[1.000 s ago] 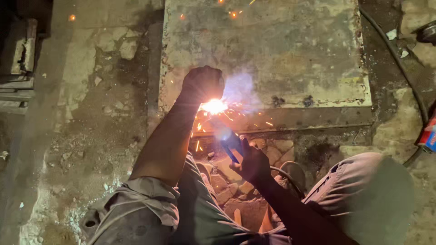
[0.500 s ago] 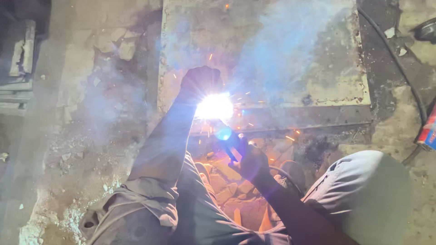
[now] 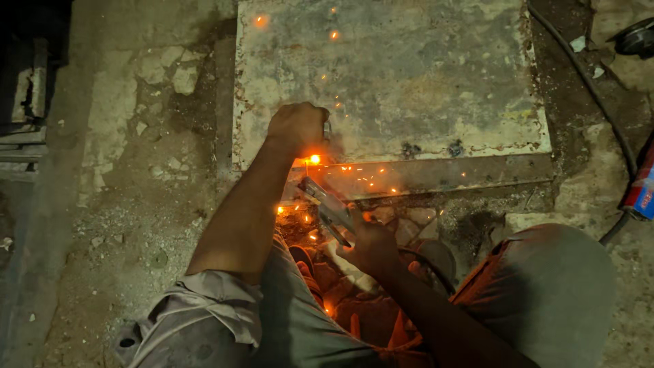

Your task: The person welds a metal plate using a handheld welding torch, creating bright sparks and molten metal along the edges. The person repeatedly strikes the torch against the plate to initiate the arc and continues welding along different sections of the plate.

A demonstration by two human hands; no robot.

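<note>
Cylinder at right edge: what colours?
Red on top, blue below, on the cylinder; the head view, the only one, shows it.

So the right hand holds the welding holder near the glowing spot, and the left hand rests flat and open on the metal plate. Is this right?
Not quite. In the head view the left hand is closed in a fist at the near edge of the metal plate, not flat and open. The rest stands: the right hand holds the welding holder near the glowing spot.
</note>
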